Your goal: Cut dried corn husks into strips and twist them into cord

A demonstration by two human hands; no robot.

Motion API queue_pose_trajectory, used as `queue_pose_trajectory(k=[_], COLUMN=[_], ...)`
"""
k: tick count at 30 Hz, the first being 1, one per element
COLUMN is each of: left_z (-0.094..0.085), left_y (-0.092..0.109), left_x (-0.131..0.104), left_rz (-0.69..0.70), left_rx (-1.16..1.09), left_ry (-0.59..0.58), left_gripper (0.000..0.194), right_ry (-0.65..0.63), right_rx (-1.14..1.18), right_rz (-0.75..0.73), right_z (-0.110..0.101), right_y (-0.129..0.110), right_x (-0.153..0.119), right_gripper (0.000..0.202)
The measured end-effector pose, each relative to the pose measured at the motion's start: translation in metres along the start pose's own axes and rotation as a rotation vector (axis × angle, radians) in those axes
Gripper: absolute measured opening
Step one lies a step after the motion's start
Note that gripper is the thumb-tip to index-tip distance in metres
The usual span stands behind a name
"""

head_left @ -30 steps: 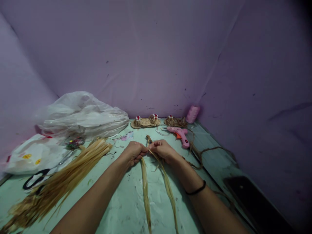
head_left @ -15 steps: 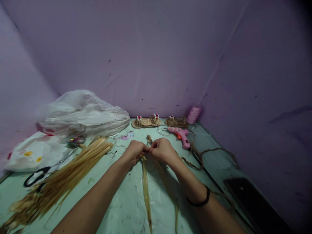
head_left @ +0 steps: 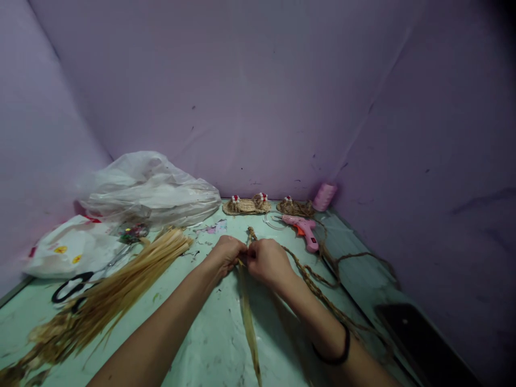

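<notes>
My left hand [head_left: 227,256] and my right hand [head_left: 269,262] meet over the middle of the table, fingertips pinched close together on a braid [head_left: 251,233] of dried plant fibre. Its knotted end pokes out just beyond my fingers. From beneath the pinch, a flat straw-coloured fibre strip [head_left: 250,328] hangs toward me, and a second, blurred strand runs beside my right forearm. The exact crossing of the strands is hidden by my fingers. To the right of my right hand, a long braided cord [head_left: 318,293] trails across the table.
A bundle of dried fibre [head_left: 133,285] and scissors [head_left: 72,287] lie left. Plastic bags [head_left: 153,188] sit behind them. Small woven slippers [head_left: 248,206] with beads, a pink glue gun [head_left: 301,226] and a thread spool [head_left: 324,196] line the back. A dark phone-like slab [head_left: 419,338] lies right.
Both hands stay pinched at the braid; my right hand has turned slightly, its fingers curled further in. One loose strand has shifted toward my right forearm. The whole view has shifted a little.
</notes>
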State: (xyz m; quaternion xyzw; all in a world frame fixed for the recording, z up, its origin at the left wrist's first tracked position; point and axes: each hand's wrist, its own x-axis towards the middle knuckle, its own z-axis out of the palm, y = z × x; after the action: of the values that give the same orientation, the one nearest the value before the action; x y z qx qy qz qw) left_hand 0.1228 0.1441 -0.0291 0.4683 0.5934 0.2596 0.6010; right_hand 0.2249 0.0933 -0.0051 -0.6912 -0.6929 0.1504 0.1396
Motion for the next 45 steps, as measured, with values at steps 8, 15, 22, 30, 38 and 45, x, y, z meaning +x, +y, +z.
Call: queue_pose_trajectory(k=[8,15,22,30,38,45], left_z=[-0.004,-0.007,-0.006,-0.007,-0.012,0.014], left_y=[0.002,0.002,0.001,0.003,0.012,0.017], left_x=[0.0,-0.001,0.001,-0.002,-0.005,-0.044], left_rz=[0.002,0.017,0.01,0.027,0.14,0.321], left_rx=[0.011,0.029,0.07,0.199,0.509,1.012], left_ry=[-0.082,-0.122,-0.121,-0.158,-0.033,0.196], left_gripper=[0.012,0.014,0.006,0.005,0.013,0.021], right_ry=[0.024,-0.124,-0.231,-0.236,-0.188,-0.165], right_rx=[0.496,0.793,1.033,0.996,1.045,1.174], right_rz=[0.206,0.309,0.42,0.393,0.378,0.395], right_z=[-0.005,0.025,0.029,0.021,0.027,0.02], right_y=[0.027,0.023,0.013,0.027,0.031,0.028], right_x=[0.02,0.025,0.028,0.029,0.028,0.024], right_gripper=[0.017,0.016,0.022,0.02,0.016,0.007])
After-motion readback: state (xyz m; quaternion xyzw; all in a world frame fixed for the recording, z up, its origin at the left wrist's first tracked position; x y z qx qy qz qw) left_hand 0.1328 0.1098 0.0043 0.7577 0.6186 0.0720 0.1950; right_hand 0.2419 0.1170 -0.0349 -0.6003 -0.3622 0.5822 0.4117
